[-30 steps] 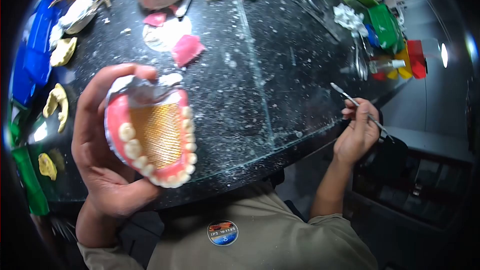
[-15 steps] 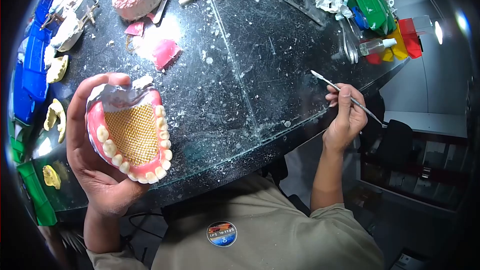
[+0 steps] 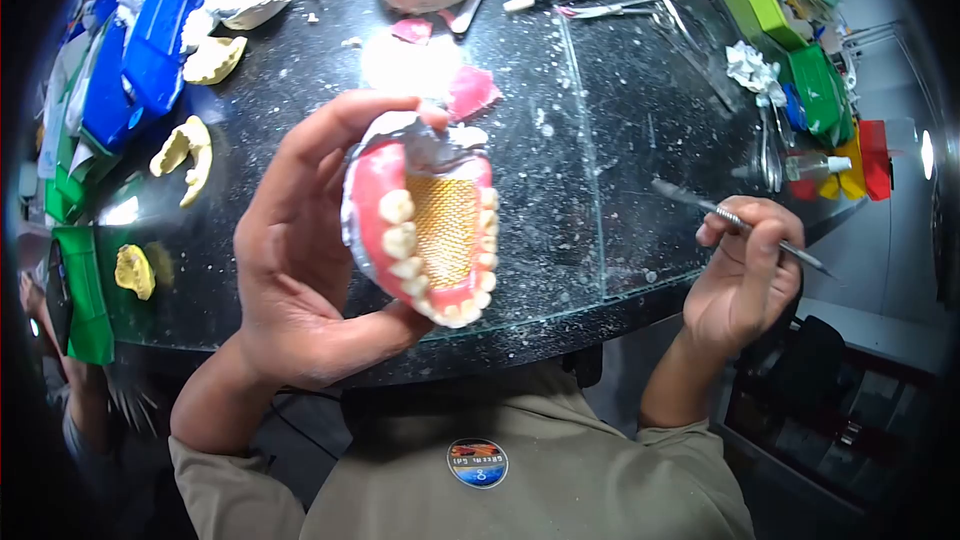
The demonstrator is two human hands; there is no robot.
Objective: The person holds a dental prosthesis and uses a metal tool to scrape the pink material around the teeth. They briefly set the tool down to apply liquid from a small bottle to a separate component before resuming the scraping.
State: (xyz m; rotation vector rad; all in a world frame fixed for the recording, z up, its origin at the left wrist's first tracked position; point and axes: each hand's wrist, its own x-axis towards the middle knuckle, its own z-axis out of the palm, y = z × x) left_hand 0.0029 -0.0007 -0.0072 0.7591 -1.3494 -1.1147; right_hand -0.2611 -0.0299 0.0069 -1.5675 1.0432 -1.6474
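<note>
Head view shows the denture model [image 3: 376, 202] newly turned in the left hand [image 3: 290, 285], so that its pink flank and the side teeth [image 3: 399, 241] face the camera more, while the gold-coloured mesh [image 3: 444, 230] in the palate looks narrower than a moment ago. The model is held up over the near part of the desk [image 3: 625, 140], gripped between the thumb at its front end and the fingers around its back edge. Across from it, the right hand [image 3: 742, 290] pinches a slim metal tool [image 3: 700, 202] between thumb and fingers; its flattened end has swung to a shallower slant, points toward the model and is blurred, as if in motion. Tool and model are well apart, so the turn seems to serve looking over the side rather than shaping it; no fresh mark from the tool can be made out. Beyond the model lie two pink pieces [image 3: 473, 92], with scissors [image 3: 612, 10] farther right and a pale yellow arch [image 3: 201, 162] to the left.
</note>
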